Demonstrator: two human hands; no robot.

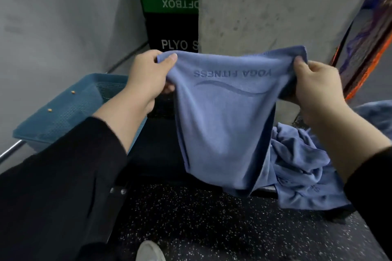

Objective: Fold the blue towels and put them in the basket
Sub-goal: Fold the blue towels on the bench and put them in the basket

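A blue towel with upside-down "YOGA FITNESS" lettering hangs in the air in front of me. My left hand pinches its upper left corner between thumb and fingers. My right hand grips its upper right corner. The towel looks doubled over, its lower edge hanging just above the floor. More blue towels lie crumpled in a heap on the floor to the lower right. A blue mesh basket stands at the left, partly behind my left forearm.
Stacked green and black plyo boxes stand behind, next to a grey concrete pillar. A black speckled rubber floor lies below. A metal bar runs at the left edge. A colourful slanted frame is at the right.
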